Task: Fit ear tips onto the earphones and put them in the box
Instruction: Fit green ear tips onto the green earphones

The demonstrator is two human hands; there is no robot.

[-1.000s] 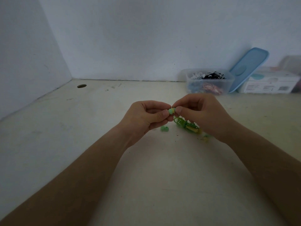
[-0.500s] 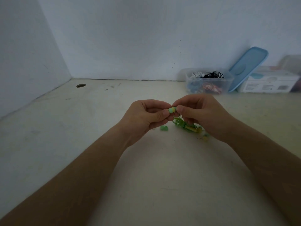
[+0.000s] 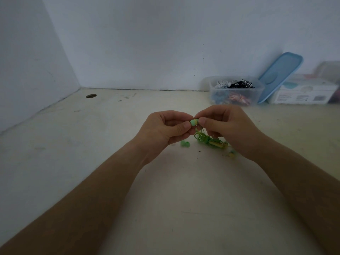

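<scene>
Above the table's middle, my left hand (image 3: 163, 130) pinches a pale green ear tip (image 3: 193, 122) between thumb and forefinger. My right hand (image 3: 226, 126) pinches the earbud right against it, so the two meet between my fingertips. The green earphone cable (image 3: 206, 138) hangs from the earbud in a coiled bundle down to the table. A loose green ear tip (image 3: 184, 143) lies on the table below my left hand. The second earbud (image 3: 232, 154) lies by my right wrist. The clear plastic box (image 3: 236, 92) with several earphones inside stands open at the back right.
The box's blue lid (image 3: 280, 70) leans against the wall behind it. A white carton (image 3: 303, 92) stands to the right of it. A round hole (image 3: 91, 96) is in the table at the back left. Walls close the left side and the back.
Both hands have stayed together at the same spot with the ear tip pressed against the earbud. Only small finger shifts show.
</scene>
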